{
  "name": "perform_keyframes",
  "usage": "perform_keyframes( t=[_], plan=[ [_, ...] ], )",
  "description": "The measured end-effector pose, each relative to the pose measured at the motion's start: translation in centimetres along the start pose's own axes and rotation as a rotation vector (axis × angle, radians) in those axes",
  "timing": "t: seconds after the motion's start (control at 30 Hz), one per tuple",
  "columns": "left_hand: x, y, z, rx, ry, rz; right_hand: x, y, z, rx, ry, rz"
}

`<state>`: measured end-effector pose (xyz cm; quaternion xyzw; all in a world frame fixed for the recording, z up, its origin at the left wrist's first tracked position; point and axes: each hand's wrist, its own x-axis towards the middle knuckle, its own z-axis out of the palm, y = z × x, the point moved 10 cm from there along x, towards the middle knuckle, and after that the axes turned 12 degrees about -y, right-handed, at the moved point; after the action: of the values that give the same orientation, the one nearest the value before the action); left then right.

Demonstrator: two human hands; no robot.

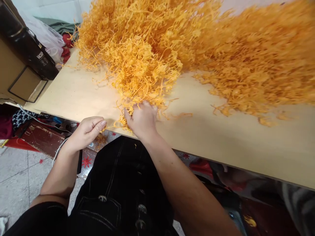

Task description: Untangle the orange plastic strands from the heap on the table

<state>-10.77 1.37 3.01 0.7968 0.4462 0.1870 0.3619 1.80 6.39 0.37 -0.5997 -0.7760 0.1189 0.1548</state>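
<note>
A large heap of orange, stringy pieces point(140, 65) lies on the pale wooden table point(81, 88). My right hand point(144, 119) is at the near edge of the heap, its fingers partly hidden among the strands; whether they grip any is unclear. To its left, at the table's front edge, my left hand point(91, 129) is closed, with thumb and forefinger pinched on a small orange piece point(103, 129). Thin strands lie between the two hands.
A second part of the orange heap point(258, 59) spreads over the right side, blurred. At the left stand a black flask point(39, 49) and a cardboard box point(14, 72), near a clear plastic bag point(46, 36). Items lie beneath the table.
</note>
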Motion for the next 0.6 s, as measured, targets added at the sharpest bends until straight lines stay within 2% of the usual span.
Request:
perform_keyframes(
  t=[0.17,0.27,0.47,0.6],
  plan=[
    [-0.5,-0.5,-1.5,0.083,0.073,-0.121,0.3,-0.3,0.1,0.041,-0.021,0.006],
    [-0.6,-0.4,-2.1,0.003,0.120,-0.156,0.4,-0.6,0.1,0.074,-0.026,-0.001],
    [-0.2,0.0,-0.5,-0.219,0.029,-0.188,0.7,-0.7,0.2,0.129,-0.065,0.019],
    [-0.3,0.2,-0.3,-0.226,-0.025,-0.219,0.8,-0.6,0.3,0.151,-0.081,0.013]
  ],
)
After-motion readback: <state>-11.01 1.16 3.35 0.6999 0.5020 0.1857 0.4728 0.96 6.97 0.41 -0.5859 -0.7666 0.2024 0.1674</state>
